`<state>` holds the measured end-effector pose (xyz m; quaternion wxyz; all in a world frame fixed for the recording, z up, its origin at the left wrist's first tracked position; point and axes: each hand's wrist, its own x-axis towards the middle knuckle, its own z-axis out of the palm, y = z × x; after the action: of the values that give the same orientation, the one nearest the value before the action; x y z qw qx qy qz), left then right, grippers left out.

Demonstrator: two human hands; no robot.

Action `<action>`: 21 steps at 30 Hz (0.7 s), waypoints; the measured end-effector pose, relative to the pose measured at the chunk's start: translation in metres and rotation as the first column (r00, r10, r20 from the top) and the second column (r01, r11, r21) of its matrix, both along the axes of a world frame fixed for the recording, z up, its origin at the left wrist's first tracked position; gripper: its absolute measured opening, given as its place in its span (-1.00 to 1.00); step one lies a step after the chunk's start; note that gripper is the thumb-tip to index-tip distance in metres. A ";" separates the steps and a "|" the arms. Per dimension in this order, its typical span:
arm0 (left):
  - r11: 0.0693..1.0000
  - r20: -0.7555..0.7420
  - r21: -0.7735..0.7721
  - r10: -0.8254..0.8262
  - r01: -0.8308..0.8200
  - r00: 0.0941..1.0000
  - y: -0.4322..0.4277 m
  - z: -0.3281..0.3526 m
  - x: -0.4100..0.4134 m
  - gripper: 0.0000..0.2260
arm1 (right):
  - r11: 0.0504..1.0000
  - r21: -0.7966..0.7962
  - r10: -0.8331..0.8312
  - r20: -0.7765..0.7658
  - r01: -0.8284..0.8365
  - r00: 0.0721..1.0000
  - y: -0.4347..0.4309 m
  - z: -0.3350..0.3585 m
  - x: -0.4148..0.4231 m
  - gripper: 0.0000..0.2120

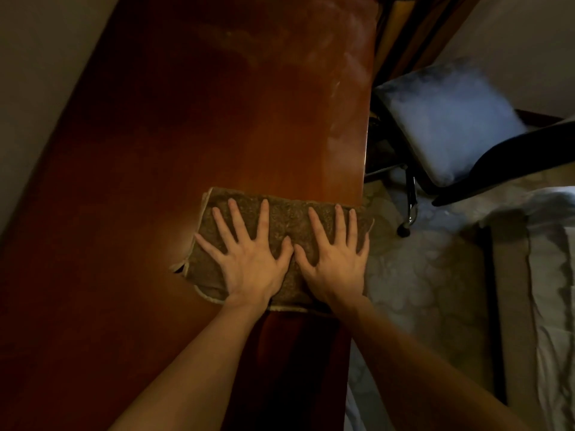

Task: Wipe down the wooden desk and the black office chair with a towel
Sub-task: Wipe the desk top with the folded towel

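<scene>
Left hand [249, 262] and right hand [337, 262] press spread flat on the towel [287, 213] on the surface [186, 135], black chair [513, 154] at 2 o'clock.

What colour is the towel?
The towel is olive-brown with pale edging; head view.

Folded brown towel [281, 225] lies flat on the reddish wooden desk [193, 135], at its right edge; black office chair [485, 169] stands just right of the desk.
</scene>
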<state>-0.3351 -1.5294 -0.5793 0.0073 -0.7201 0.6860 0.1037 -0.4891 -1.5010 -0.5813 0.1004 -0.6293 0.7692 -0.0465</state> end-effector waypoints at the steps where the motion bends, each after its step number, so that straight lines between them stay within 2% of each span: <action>1: 1.000 0.004 0.002 -0.006 0.006 1.000 -0.010 0.000 -0.003 -0.27 | 1.000 -0.005 0.003 0.000 -0.003 1.000 -0.008 -0.001 -0.004 -0.30; 21: 0.999 0.033 -0.045 -0.012 0.014 0.999 -0.224 -0.003 -0.072 -0.29 | 0.997 -0.064 0.036 0.080 -0.031 0.996 -0.222 -0.004 -0.073 -0.28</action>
<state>-0.4067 -1.7530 -0.5821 0.0030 -0.7172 0.6926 0.0764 -0.5618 -1.7226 -0.5853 0.1127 -0.6424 0.7521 -0.0945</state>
